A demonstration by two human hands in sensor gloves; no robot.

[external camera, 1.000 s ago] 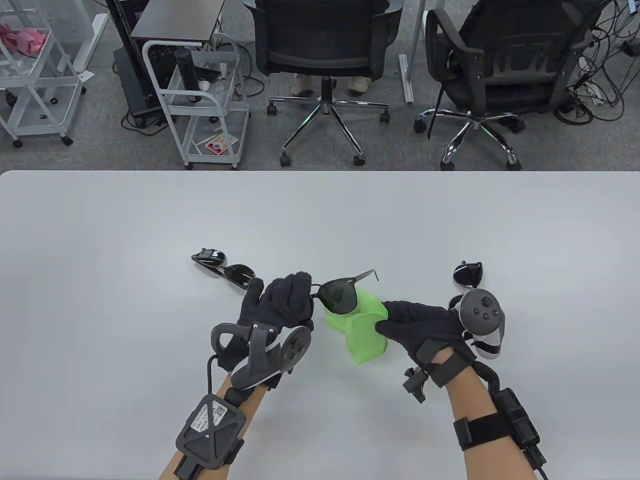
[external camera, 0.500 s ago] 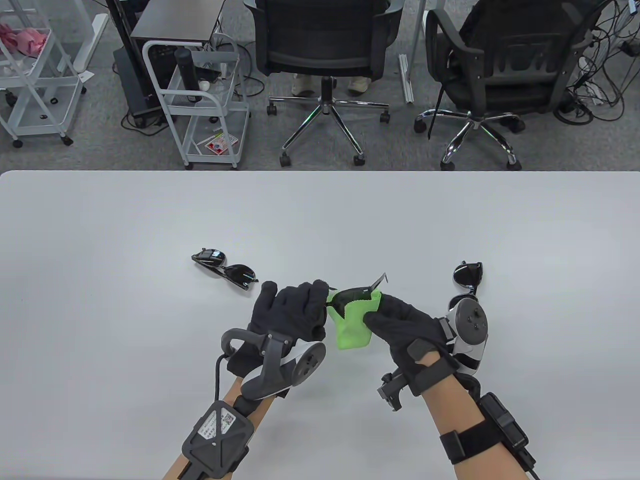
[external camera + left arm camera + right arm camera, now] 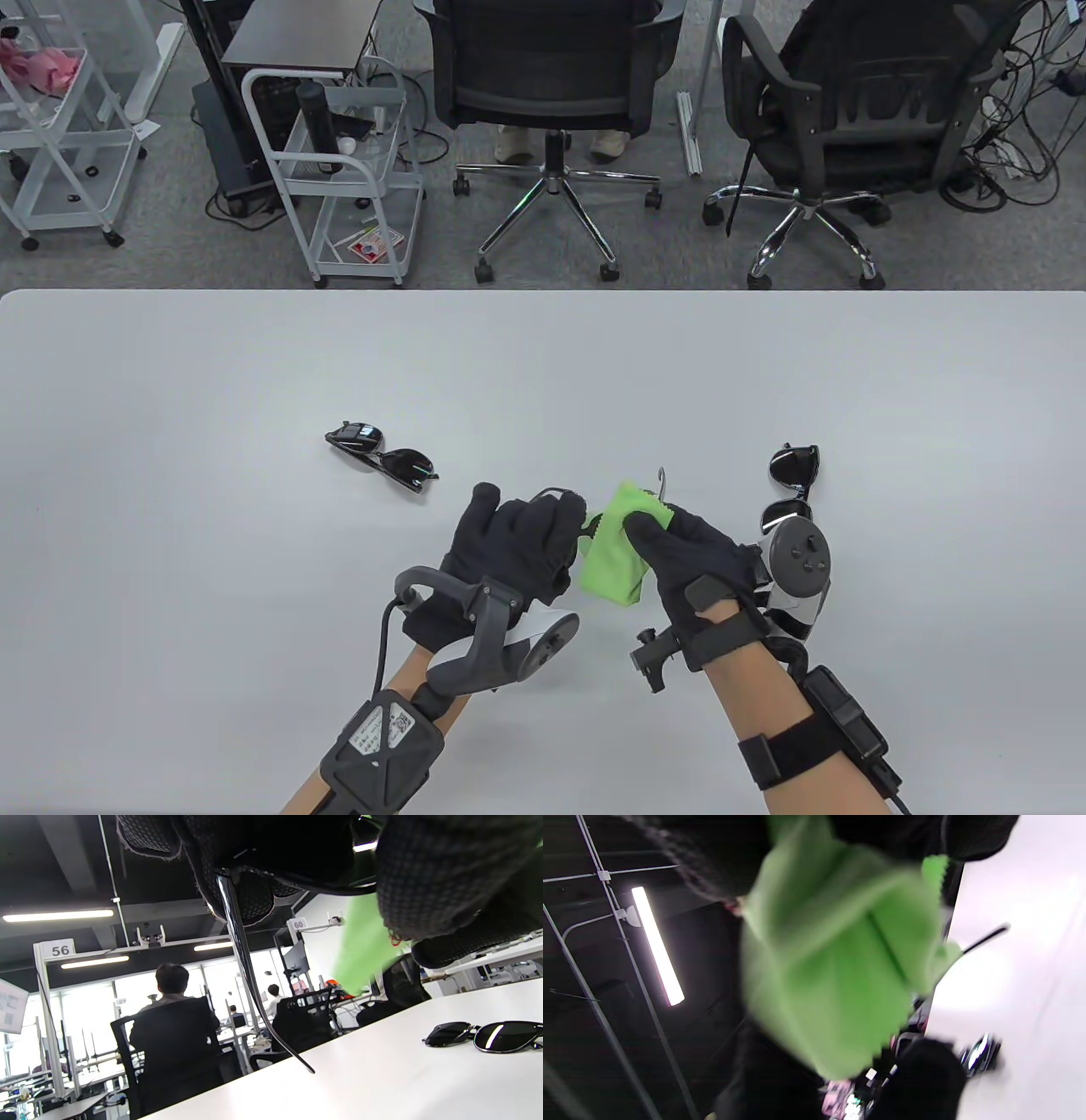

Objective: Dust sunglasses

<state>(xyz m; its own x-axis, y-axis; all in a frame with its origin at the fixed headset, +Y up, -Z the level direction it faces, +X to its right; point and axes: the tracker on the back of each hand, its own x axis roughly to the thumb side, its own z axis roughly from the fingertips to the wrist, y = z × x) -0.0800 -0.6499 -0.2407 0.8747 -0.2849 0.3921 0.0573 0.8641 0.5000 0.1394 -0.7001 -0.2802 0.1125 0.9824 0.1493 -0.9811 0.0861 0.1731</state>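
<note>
while the left hand [image 3: 517,543] in its black sensor glove gripped the held pair of black sunglasses [image 3: 587,525] at the near-centre of the white table [image 3: 170,509], its fingers were curled together around the left end of the frame, with one digit sticking up on the left. most of that pair was hidden; only a sliver of dark frame showed between the hands, plus a thin temple tip poking out past the far edge of the cloth.

right hand [image 3: 687,552], also black-gloved, pressed a bright green microfibre cloth [image 3: 615,552] over the sunglasses. fingers were closed on the cloth, thumb on top of it. the cloth draped down toward the table between the two hands.

left wrist view: the left fingers [image 3: 250,895] clamped the frame at the top edge, one long black temple arm [image 3: 254,984] hung down, tilted, its tip near the table. the green cloth [image 3: 365,946] was just right of it, under the other glove. whether the temple tip touched the table, couldn't tell.

right wrist view was blurred: green cloth [image 3: 831,963] filled the middle, dark glove above it, a thin black temple [image 3: 984,938] stuck out to the right over the table. finger detail couldn't be made out there.

two other pairs lay on the table, apart from the hands: a black folded pair of sunglasses [image 3: 382,457] to the far left of the left hand, and a dark-lensed pair of sunglasses [image 3: 791,480] to the right, just beyond the grey tracker [image 3: 797,564] on the right hand. the left-hand pair also showed in the left wrist view [image 3: 488,1035], lying flat.
</note>
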